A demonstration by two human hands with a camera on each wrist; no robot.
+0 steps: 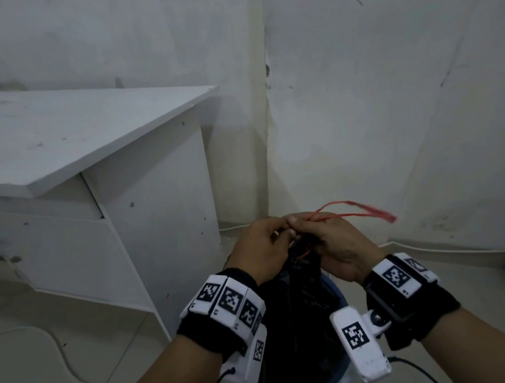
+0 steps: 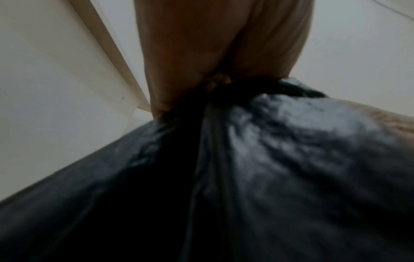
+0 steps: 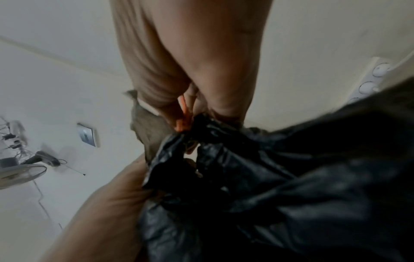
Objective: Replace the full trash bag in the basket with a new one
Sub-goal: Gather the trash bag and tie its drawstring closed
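A white desk (image 1: 91,149) is standing at the left, and just to its right a full black trash bag (image 1: 296,308) is sitting inside the blue basket (image 1: 332,284) on the floor, its mouth gathered into a neck. The left hand (image 1: 258,245) and right hand (image 1: 337,245) are meeting above that neck, both pinching the red drawstring (image 1: 352,209), whose loop is trailing rightward. Judged from this, the tying step is going best if the neck is being kept bunched while the string is being cinched snug.
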